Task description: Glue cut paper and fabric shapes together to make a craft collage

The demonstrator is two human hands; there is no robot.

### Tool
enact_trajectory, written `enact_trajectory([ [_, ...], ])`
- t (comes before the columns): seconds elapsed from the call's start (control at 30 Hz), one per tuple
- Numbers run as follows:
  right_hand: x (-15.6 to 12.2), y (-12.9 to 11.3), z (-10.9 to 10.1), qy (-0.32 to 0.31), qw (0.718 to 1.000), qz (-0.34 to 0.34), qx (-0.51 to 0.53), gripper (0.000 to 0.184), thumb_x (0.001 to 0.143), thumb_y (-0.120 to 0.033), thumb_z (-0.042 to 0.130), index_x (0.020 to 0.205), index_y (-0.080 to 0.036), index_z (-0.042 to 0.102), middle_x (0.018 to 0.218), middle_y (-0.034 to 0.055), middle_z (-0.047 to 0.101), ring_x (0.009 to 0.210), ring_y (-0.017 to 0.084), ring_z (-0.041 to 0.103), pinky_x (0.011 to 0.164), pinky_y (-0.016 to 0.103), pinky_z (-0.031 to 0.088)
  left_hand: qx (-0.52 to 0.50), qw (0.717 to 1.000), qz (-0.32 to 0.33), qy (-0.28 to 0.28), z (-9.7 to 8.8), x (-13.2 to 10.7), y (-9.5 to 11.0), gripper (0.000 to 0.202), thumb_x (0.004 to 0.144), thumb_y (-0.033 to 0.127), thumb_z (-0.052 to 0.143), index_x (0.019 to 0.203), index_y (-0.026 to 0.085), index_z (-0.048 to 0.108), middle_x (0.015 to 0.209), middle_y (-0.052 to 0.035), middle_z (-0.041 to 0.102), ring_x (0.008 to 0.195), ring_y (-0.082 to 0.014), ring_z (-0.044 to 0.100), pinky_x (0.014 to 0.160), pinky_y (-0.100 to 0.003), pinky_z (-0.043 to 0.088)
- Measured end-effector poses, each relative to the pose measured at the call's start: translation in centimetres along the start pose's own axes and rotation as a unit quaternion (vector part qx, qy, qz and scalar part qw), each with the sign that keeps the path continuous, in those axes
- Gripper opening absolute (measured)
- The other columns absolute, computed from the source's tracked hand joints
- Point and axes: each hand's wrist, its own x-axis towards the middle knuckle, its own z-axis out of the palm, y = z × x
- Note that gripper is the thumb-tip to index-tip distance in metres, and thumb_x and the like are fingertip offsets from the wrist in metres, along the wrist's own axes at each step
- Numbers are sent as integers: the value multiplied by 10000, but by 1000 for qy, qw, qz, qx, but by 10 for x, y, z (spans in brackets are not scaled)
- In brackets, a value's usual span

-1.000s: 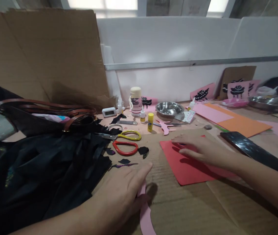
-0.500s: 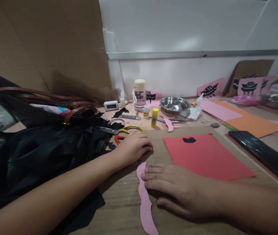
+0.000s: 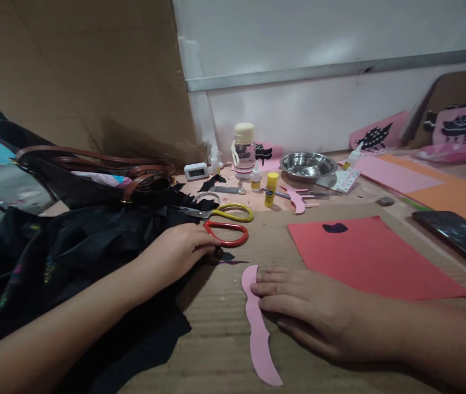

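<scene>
My left hand [image 3: 181, 254] is closed, its fingertips pressed together at the left end of a small black scrap [image 3: 227, 256]. Just beyond those fingers lie the scissors [image 3: 235, 212], with one yellow and one red handle loop; the blades point left toward the black cloth-like sheet [image 3: 146, 345]. My right hand [image 3: 319, 312] lies flat with fingers stretched out, the tips resting on the edge of a wavy pink paper strip [image 3: 257, 328]. Behind it is a red paper sheet [image 3: 364, 257] bearing a small black cut-out [image 3: 335, 227].
Cardboard [image 3: 212, 339] covers the work area. Behind stand a glue stick [image 3: 271, 190], a small glue bottle [image 3: 256, 178], a water bottle [image 3: 244, 150] and a metal bowl [image 3: 309, 165]. A dark bag [image 3: 73, 189] sits left; a phone [image 3: 458, 235] lies right.
My left hand has drawn back to the left, uncovering the scissors' red handle and the black scrap. My right hand stays on the pink strip. The view has turned slightly left.
</scene>
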Motion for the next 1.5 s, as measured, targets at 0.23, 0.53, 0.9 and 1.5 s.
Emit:
enact_trajectory([
  [0.23, 0, 0, 1, 2, 1000, 10, -14, 338, 1012, -128, 489, 1261, -71, 710, 1360, 183, 706, 1318, 258, 632, 1140, 373, 501, -33, 999, 2, -17, 24, -5, 2, 176, 924, 211, 732, 1092, 230, 782, 1159, -64, 748, 1107, -257, 683, 1005, -387, 521],
  [0.53, 2, -2, 1, 8, 1000, 10, -11, 320, 1019, -127, 491, 1253, -92, 706, 1394, 193, 682, 1349, 245, 610, 1154, 369, 489, -149, 986, -80, 3, 26, 3, 15, 132, 915, 223, 626, 823, 204, 719, 923, -58, 732, 978, -256, 670, 968, -419, 500],
  [0.9, 1, -3, -1, -16, 999, 39, -2, 339, 1036, -167, 507, 1324, -149, 686, 1445, 137, 657, 1397, 223, 566, 1187, 363, 459, -297, 925, -222, 85, -3, 10, -14, 479, 936, 611, 522, 970, 153, 661, 838, -87, 749, 730, -216, 716, 655, -305, 563],
  [1.5, -3, 3, 3, 84, 995, 46, -16, 233, 988, -118, 486, 1098, -173, 684, 1132, 142, 749, 1073, 252, 694, 947, 432, 595, 32, 997, 69, 25, 14, -27, 61, 219, 980, 262, 567, 1021, 258, 782, 1032, -65, 794, 910, -238, 741, 871, -336, 599],
])
